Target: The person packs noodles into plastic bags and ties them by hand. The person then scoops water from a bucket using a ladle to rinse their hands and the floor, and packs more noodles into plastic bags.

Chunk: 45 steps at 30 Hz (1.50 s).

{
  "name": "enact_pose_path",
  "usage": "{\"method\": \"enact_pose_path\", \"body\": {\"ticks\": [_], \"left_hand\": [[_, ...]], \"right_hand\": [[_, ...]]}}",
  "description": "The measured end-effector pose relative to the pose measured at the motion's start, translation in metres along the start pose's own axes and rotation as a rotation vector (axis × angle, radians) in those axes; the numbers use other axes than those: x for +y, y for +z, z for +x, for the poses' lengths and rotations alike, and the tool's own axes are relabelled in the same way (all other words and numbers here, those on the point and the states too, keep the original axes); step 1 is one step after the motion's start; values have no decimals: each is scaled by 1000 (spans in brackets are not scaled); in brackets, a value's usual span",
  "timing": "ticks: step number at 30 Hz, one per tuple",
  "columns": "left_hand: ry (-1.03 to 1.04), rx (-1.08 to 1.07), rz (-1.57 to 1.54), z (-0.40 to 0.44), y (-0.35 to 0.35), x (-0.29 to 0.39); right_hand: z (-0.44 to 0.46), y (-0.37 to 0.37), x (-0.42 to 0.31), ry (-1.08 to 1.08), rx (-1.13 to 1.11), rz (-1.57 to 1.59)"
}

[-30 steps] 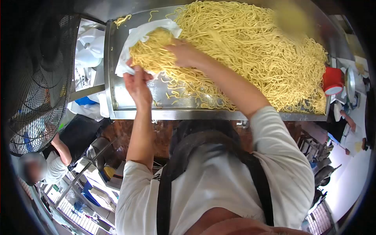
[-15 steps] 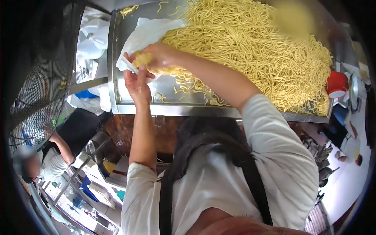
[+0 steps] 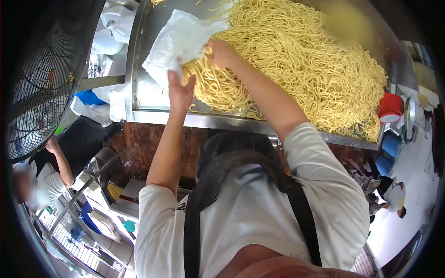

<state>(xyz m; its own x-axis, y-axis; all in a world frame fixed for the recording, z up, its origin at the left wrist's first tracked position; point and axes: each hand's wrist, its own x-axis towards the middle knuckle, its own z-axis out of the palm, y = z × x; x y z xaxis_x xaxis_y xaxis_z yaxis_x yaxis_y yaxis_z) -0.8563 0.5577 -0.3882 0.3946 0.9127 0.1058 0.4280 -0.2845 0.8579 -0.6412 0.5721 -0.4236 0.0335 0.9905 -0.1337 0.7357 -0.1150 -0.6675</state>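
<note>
A large heap of yellow noodles lies on a steel tray. White plastic bags lie flat at the tray's left part, beside the noodles. My left hand is at the lower edge of the bags with its fingers apart, next to a small mound of noodles. Nothing shows in that hand. At the mound's upper edge my right hand has its fingers curled into the noodles, close to the bags' right edge. Its fingertips are partly hidden.
A red container stands past the tray's right end. At the left are a mesh fan guard and white plastic jugs. A person is at the lower left, and another person at the far right.
My right hand has moved from beside my left hand up and right onto the noodles. The bag lies flatter, my left hand has let go of it, and a noodle mound now sits between my hands.
</note>
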Motion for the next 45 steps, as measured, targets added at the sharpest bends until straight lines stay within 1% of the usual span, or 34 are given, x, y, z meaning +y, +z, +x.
{"method": "enact_pose_path", "body": {"ticks": [1, 2, 4, 5, 6, 8, 9, 11, 12, 14, 15, 17, 18, 20, 21, 22, 23, 24, 25, 26, 27, 28, 29, 31, 33, 34, 35, 37, 39, 40, 42, 43, 44, 45], "left_hand": [[152, -58, 256, 5, 8, -3], [297, 56, 374, 14, 17, 6], [213, 46, 541, 28, 21, -28], [159, 34, 626, 30, 18, -49], [120, 46, 591, 40, 15, -65], [78, 75, 471, 53, 4, -82], [-55, 79, 392, 56, -1, -69], [-31, 76, 377, 53, -4, -64], [77, 98, 356, 48, -3, -49], [294, 121, 313, 28, 3, -21], [318, -18, 416, 18, 20, -68], [157, -123, 464, 10, 28, -45], [42, -232, 599, 19, 29, -60], [-138, -111, 396, 42, 20, -50], [-229, -43, 289, 55, 17, -48], [-234, 2, 329, 65, 12, -58], [-185, 42, 343, 68, 5, -56], [-145, 14, 260, 70, -5, -50], [-111, -14, 180, 65, -16, -44], [-123, -15, 82, 53, -26, -32], [-128, -8, -16, 43, -31, -16], [-128, 2, -112, 37, -34, -4], [-204, 38, -242, 28, -38, 1], [-352, 107, -501, 13, -42, 10], [-396, 79, -689, 8, -35, 19], [-444, 81, -632, 1, -27, 24], [-444, 27, -611, -5, -20, 40], [-436, -54, -657, -22, -10, 78], [-326, -275, -537, -32, -21, 116], [-256, -241, -599, -33, -27, 140], [-207, -276, -643, -36, -37, 153], [-191, -300, -662, -38, -39, 156], [-285, -339, -736, -40, -38, 158], [-315, -334, -750, -37, -35, 158]], "right_hand": [[-6, -1, 3, 11, -7, 31], [-17, -21, -17, 25, -14, 58], [-50, -69, -62, 53, -25, 118], [-74, -74, -49, -77, 31, 99], [-95, -85, -33, -213, 91, 77], [-138, -120, -24, -33, -35, -52], [-151, -121, -14, -7, 6, -186], [-174, -109, 5, 53, 98, -445], [-174, -109, -16, 80, 134, -431], [-159, -66, -10, 116, 118, -474], [-150, -42, 0, 134, 116, -499], [-114, 2, 34, 159, 50, -335], [-101, -3, 28, 159, 41, -191], [-79, -43, -1, 167, 25, 96], [-79, -70, -19, 180, 27, 139], [-89, -97, -42, 195, 24, 183], [-102, -112, -55, 210, 23, 229], [-115, -118, -49, 185, 32, 157], [-132, -120, -35, 160, 38, -27], [-150, -122, -21, 138, 49, -211], [-161, -118, -8, 105, 69, -513], [-166, -108, -9, 76, 95, -572], [-177, -97, -14, 52, 115, -624], [-182, -60, -2, 1, 108, -676], [-155, -12, 23, -58, 61, -685], [-132, -3, 24, 61, -70, -529], [-109, 5, 24, 179, -202, -371], [-78, 16, 25, -124, 293, -111], [-32, 35, 6, -207, 172, -20], [-22, 15, -33, -323, 209, 298], [14, 11, -80, -368, 230, 735], [20, 15, -81, -299, 164, 737], [26, 18, -82, -230, 98, 734], [20, 0, -92, -174, -19, 604]]}}
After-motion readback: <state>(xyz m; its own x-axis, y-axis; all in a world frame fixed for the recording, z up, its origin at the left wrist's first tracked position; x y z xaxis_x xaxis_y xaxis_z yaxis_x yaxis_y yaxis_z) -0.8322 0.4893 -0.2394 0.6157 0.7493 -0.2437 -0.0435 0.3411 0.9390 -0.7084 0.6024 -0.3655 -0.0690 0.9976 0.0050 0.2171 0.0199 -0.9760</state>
